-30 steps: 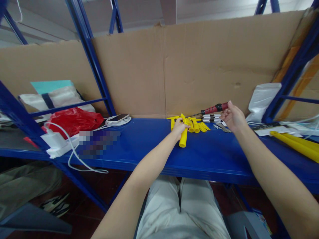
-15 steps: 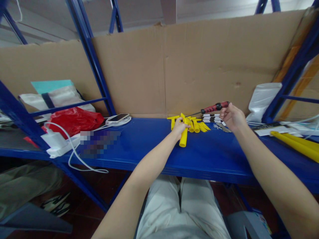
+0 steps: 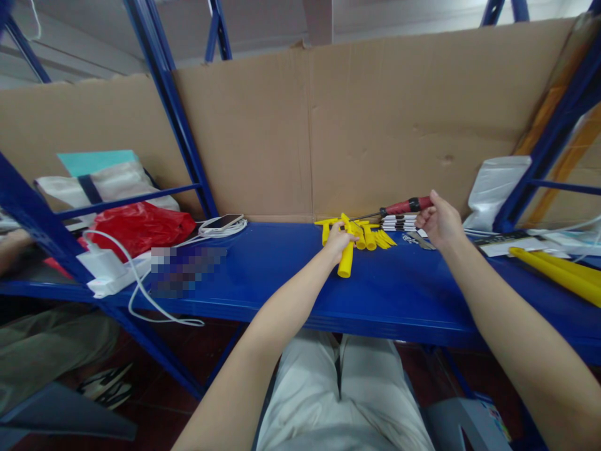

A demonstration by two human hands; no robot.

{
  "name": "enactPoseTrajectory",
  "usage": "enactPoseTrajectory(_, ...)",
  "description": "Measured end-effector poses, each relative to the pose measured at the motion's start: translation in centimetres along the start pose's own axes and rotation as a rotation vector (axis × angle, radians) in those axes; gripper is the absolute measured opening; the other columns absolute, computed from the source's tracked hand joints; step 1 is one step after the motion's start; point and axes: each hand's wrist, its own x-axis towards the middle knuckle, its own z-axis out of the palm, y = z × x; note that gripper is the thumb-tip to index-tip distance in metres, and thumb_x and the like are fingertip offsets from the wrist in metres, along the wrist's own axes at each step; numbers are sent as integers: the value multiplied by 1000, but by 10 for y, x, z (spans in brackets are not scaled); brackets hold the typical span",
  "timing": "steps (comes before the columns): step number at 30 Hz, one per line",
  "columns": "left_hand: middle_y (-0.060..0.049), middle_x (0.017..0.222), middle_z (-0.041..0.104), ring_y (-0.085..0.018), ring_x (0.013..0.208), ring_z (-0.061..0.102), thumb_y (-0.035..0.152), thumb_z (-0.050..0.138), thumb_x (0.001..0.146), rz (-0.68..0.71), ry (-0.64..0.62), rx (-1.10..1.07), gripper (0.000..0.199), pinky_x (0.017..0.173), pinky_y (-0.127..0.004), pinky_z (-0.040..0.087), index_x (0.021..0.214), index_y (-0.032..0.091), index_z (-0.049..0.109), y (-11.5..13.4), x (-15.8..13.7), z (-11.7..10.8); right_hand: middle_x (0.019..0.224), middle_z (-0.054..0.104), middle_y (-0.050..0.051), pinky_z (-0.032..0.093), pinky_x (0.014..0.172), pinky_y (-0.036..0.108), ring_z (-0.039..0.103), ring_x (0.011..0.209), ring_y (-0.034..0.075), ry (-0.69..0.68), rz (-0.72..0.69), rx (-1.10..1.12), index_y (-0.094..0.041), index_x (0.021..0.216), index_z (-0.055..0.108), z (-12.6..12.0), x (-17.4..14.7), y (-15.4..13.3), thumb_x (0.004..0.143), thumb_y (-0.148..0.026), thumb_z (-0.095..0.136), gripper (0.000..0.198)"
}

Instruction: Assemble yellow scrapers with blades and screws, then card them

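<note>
1 yellow tubular piece [image 3: 345, 263] sits near the middle of the blue surface [image 3: 282, 269], its round end pointing toward the seated person. The left hand [image 3: 337, 241] is closed around it, fingers wrapped over its upper part. From the right comes a red-and-black screwdriver [image 3: 399, 208], its thin shaft running left to the top of that piece; whether the tip is seated or merely touching, I cannot make out from here. The right hand [image 3: 441, 222] grips the butt of the handle with thumb and fingers.

By my reading, work on this piece is under way and not finished, since the left hand steadies it and the driver is trained on it. Just behind and beside it lies a cluster of yellow pieces [image 3: 369, 239], both tubes and slim pointed bits. Which of these are done and which are waiting (they look much alike to me) I cannot tell, so the overall progress stays open.

Next to the cluster is a stack of white-and-black packets [image 3: 397, 223], with a flat grey item [image 3: 425, 243] near the right hand. Farther right lie long yellow pieces [image 3: 558, 272], and a white bag [image 3: 498, 181] stands near the blue post. Well to the left are a phone [image 3: 225, 222] on coiled white cable and a red plastic bag [image 3: 141, 228].
</note>
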Motion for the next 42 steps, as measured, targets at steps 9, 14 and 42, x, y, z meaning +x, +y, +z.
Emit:
enactPoseTrajectory(9,1,75,59,-12,59,57,-9,57,59,6,-3,29,58,55,-24,47,106,22,47,0,1,-1,51,47,-5,35,40,20,42,43,7,1,80,44,-21,67,48,4,-3,-6,82,-44,63,31)
enactPoseTrajectory(14,2,71,57,-11,56,55,-11,58,59,5,2,24,56,52,-22,45,104,21,48,1,-1,0,52,46,-6,35,40,19,42,43,7,-9,60,36,-21,66,48,6,-7,-8,82,-38,65,28)
enactPoseTrajectory(42,-5,94,64,-12,62,60,-7,63,59,38,-7,92,61,55,-22,47,111,20,49,-3,5,-1,38,28,-10,31,31,21,32,33,6,36,50,-9,-23,62,39,-8,11,11,64,-38,78,42)
